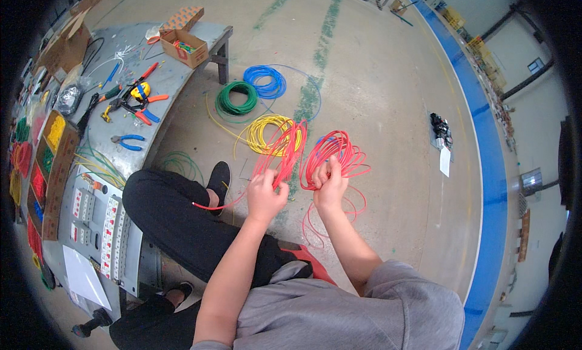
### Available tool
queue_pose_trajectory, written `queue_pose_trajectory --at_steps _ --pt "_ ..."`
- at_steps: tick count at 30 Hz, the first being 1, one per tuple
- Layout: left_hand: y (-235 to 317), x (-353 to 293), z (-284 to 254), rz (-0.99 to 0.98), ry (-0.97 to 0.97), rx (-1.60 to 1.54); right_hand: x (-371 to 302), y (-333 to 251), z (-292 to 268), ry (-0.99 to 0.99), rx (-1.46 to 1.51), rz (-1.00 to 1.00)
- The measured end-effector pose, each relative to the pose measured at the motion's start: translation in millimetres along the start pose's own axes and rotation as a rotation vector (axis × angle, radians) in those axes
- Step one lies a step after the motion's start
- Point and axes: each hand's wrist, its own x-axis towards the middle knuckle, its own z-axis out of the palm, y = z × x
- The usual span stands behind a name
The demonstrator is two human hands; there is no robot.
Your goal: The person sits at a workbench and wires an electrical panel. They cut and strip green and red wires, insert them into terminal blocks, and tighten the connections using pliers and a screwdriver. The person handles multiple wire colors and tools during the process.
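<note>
Both of my hands hold loops of red wire up in front of me, above the floor. My left hand (267, 195) is closed around one bunch, and a loose wire end sticks out to its left. My right hand (331, 183) grips the other bunch of the red wire (342, 159), whose loops fan out to the right and hang below the wrist. On the floor just beyond lie a yellow wire coil (259, 133), a green wire coil (225, 100) and a blue wire coil (265, 77). Part of the yellow coil is hidden behind the red loops.
On my left stands a metal workbench (136, 153) with blue-handled pliers (128, 141), several other hand tools, a cardboard box (183, 47) of small coloured parts, bins of coloured wire pieces, and a panel of circuit breakers (110, 235). A dark object (441, 129) lies on the floor at right.
</note>
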Motion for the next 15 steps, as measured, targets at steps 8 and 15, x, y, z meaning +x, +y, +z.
queue_pose_trajectory --at_steps 8,15 --pt "20 6 -15 0.245 -0.063 0.203 -8 1 17 0.090 -0.089 0.071" --pt "12 -6 -3 0.389 -0.181 0.300 -8 18 6 0.073 -0.211 0.042"
